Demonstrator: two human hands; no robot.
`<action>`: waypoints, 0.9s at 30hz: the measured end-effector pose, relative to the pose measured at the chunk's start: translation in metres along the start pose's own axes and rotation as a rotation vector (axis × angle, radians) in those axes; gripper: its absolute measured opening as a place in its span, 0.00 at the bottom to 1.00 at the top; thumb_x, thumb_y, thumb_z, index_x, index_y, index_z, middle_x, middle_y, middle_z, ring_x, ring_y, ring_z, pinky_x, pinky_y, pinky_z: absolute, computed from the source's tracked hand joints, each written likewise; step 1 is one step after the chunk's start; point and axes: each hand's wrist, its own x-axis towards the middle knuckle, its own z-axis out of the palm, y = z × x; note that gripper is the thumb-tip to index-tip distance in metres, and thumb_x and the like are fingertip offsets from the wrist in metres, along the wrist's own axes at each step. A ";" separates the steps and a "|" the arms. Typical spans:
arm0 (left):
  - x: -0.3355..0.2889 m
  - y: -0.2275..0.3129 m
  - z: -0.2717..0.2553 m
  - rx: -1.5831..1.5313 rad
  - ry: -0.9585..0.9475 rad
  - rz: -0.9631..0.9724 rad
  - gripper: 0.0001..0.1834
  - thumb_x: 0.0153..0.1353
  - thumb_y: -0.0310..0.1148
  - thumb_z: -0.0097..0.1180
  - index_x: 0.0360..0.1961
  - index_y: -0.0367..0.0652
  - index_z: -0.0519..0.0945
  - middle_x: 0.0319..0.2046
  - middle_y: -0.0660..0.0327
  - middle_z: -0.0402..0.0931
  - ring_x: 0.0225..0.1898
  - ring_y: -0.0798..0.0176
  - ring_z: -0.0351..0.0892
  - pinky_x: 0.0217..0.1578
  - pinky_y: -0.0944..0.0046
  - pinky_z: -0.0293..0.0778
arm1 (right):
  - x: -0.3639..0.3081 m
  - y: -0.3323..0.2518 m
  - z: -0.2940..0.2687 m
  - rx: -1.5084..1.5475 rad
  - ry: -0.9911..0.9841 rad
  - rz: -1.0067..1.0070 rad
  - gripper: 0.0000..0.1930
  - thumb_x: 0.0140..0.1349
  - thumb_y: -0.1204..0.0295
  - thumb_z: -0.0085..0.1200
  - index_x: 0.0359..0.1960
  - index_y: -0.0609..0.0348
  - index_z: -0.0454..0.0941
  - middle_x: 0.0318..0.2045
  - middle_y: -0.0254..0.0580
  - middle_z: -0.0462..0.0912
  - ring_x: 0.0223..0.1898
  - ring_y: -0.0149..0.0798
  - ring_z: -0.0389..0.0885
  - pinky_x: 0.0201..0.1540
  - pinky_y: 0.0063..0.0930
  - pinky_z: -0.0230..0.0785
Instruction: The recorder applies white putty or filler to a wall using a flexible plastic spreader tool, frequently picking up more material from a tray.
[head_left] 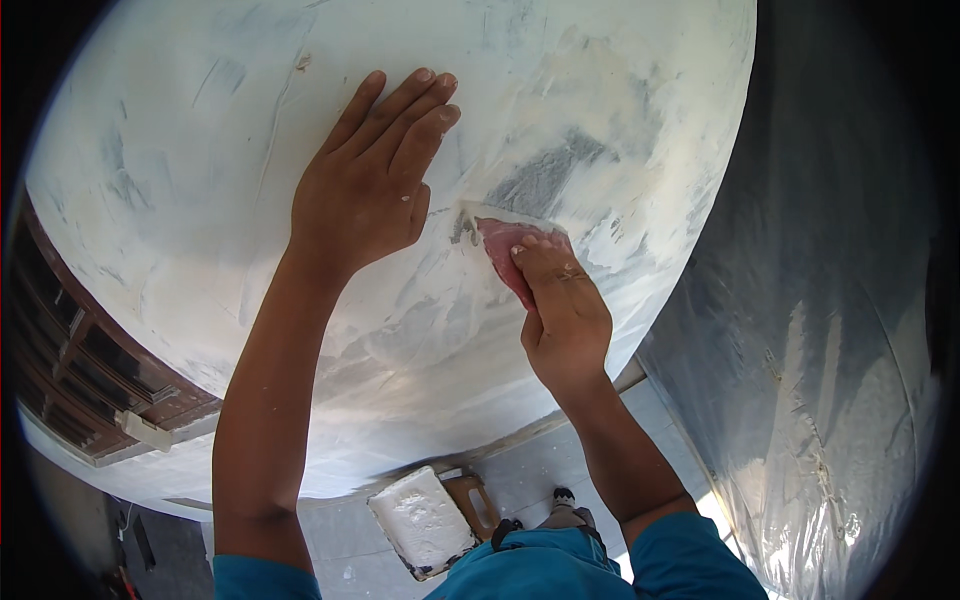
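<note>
A white wall (200,170) with grey, uneven patches of filler fills most of the head view. My left hand (365,185) lies against it at the upper middle, its fingers stretched out and holding nothing. To the right and lower, my right hand (568,315) grips a flat red putty spreader (498,248), with the thumb and fingers closed on its lower part. The spreader's upper edge meets the wall beside a dark grey patch (550,175). White smears mark the fingers of both hands.
Below, near my feet, a tray of white paste (420,515) stands on grey floor tiles (540,465), with a brown wooden piece (478,505) beside it. A brown-framed window (100,360) is set in the wall at left. Clear plastic sheeting (800,400) hangs at right.
</note>
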 end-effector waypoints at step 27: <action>-0.001 0.002 0.002 0.019 0.013 0.006 0.29 0.47 0.15 0.53 0.54 0.43 0.77 0.63 0.63 0.76 0.69 0.62 0.70 0.74 0.52 0.60 | -0.066 -0.021 0.026 0.057 -0.208 -0.029 0.21 0.57 0.81 0.55 0.55 0.63 0.80 0.54 0.51 0.83 0.58 0.48 0.81 0.65 0.43 0.72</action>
